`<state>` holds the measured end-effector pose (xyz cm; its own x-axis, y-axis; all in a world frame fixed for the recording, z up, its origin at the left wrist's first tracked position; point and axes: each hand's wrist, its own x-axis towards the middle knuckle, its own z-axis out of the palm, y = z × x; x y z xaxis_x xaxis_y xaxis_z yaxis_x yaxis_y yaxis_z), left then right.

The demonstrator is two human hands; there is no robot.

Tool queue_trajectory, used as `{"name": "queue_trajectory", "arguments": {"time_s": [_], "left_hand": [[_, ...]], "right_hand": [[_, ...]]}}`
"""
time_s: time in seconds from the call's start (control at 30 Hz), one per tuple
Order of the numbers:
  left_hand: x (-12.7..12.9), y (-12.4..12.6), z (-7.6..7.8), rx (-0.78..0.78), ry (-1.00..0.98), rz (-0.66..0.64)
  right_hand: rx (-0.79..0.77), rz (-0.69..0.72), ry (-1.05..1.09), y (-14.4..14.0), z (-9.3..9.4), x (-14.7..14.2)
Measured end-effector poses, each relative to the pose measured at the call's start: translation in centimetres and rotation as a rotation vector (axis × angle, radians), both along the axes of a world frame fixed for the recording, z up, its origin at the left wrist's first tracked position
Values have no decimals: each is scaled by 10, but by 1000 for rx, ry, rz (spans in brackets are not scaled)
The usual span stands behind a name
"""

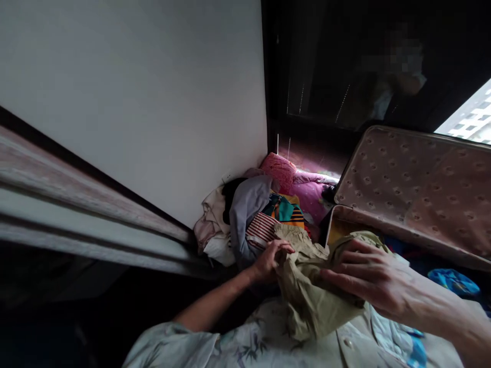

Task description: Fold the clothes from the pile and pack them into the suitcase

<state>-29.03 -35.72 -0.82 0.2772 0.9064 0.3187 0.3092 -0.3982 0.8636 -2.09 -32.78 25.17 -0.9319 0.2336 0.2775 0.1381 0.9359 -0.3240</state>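
Observation:
Khaki pants (pixel 312 309) with a gathered elastic waistband hang in front of my body, bunched and creased. On their left side my left hand (pixel 268 261) is closed, pinching the cloth just below the waistband. My right hand (pixel 379 278) lies across the right side of the same garment, its fingers bent over the folds; the cloth hides part of its grip. Just beyond the waistband are a red-and-white striped garment (pixel 261 228) and a teal, orange and black one (pixel 286 209).
An opened suitcase (pixel 418 189) with pink patterned lining stands at right, with a blue item (pixel 453 282) near it. A grey garment (pixel 247 204) and pink fabric (pixel 278 171) are heaped in the corner. The white wall (pixel 153 102) rises at left, a dark glossy panel (pixel 326 61) behind.

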Motion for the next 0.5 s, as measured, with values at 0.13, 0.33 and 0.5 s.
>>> {"name": "queue_trajectory", "arguments": {"time_s": [0.13,0.33,0.5], "left_hand": [[15,9,-8,65,70,191],[-29,63,81,367,104,327],[-56,52,139,758,143,586]], "right_hand": [[41,40,64,16,-7,-4],[330,-24,326,52,23,3],[268,-446,699,53,3,35]]}}
